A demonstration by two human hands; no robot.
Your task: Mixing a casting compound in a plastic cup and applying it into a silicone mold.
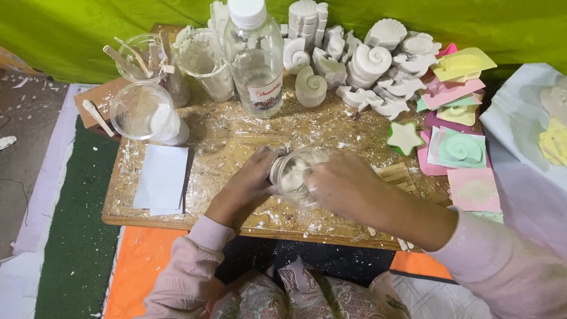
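Small clear plastic cup held between both hands just above the middle of the wooden board, white mix coating its inside; left hand wrapped round its left wall, fingers curled shut against the plastic; right hand over its right side and rim, fingers bent inward, blurred, so cannot tell whether clamped on the cup or on something inside it.

Counted on the board: one tall clear bottle with a white cap, standing upright behind the cup; three more clear cups at the back left, namely one empty cup tilted on its side, one cup holding sticks, one cup crusted white; one loose wooden stick at the left edge; one white paper sheet lying flat, left of the hands and well apart from them; one slatted wooden piece just right of the right hand.

Behind the bottle, a heap of white plaster shell casts, too crowded to count exactly; one green star mould; one green spiral mould; several pink and yellow moulds stacked at the right, number unclear.
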